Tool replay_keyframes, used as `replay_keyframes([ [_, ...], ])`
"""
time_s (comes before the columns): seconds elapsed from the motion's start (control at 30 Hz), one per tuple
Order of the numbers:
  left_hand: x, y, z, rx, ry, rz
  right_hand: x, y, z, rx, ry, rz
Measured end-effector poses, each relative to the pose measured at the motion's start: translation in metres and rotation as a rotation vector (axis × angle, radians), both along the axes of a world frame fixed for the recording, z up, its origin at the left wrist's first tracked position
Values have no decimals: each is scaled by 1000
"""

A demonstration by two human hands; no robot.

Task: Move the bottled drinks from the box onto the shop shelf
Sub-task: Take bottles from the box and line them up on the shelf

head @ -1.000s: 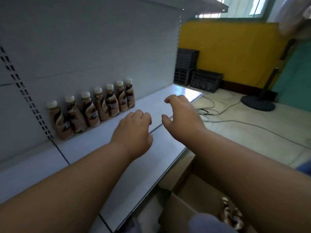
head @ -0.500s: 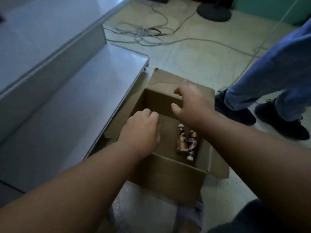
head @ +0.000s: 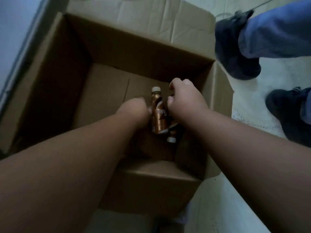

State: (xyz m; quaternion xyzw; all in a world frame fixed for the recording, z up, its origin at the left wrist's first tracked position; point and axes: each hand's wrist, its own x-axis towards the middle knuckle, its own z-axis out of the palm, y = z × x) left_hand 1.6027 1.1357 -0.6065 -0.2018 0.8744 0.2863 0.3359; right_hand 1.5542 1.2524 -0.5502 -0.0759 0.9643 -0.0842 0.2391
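While label print blurs, both hands' grip on 2 bottles (head: 159,115) in box (head: 55,78) stays unclear.

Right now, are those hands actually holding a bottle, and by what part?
Cannot be told for sure. Both hands are down at the bottles: the left hand touches the side of one bottle, the right hand curls over the other. Neither is lifted.

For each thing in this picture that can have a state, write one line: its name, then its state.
cardboard box: open, flaps folded out, nearly empty.
first bottle: capped, lying on the box floor, cap pointing away.
second bottle: capped, lying beside it, cap pointing near, mostly hidden.
left hand: down in the box, against the first bottle; grip unclear.
right hand: curled over the bottles; grip unclear.
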Motion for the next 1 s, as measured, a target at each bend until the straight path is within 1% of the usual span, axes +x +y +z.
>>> replay_keyframes([
  [0.07,-12,10,-15,71,-50,158,-8,3,-16,119,-123,-85],
  [0.1,-18,14,-20,92,-70,197,-10,1,-23,177,-173,-127],
  [0.13,-23,16,-24,112,-82,212,-12,-2,-29,226,-214,-148],
  [0.23,-33,17,-31,208,-94,214,-22,-16,-46,337,-265,-86],
  [0.27,-34,14,-32,237,-95,220,-25,-18,-49,326,-249,-99],
  [0.33,-31,2,-33,277,-92,253,-31,-20,-53,184,-200,-208],
  [0.4,-22,-18,-34,262,-77,343,-27,-19,-57,15,-99,-273],
  [0.43,-16,-29,-35,233,-60,393,-21,-18,-62,-22,-41,-282],
  [0.47,-11,-40,-37,209,-42,444,-15,-18,-67,-5,-7,-276],
  [0.5,-6,-49,-38,193,-32,505,-9,-18,-73,53,-22,-273],
  [0.57,1,-56,-41,205,-12,613,3,-18,-85,172,-169,-300],
  [0.6,3,-55,-44,222,12,637,7,-17,-89,183,-245,-328],
  [0.63,4,-51,-44,242,30,644,8,-17,-91,155,-289,-353],
  [0.7,5,-47,-41,309,76,663,6,-21,-85,55,-327,-333],
  [0.73,6,-46,-33,352,90,688,4,-23,-73,-21,-324,-334],
  [0.83,14,-52,2,438,175,824,-3,-32,-24,-304,-323,-438],
  [0.9,24,-62,41,504,236,926,-5,-43,19,-470,-348,-479],
  [1.0,49,-87,123,548,359,926,5,-65,100,-678,-428,-490],
])
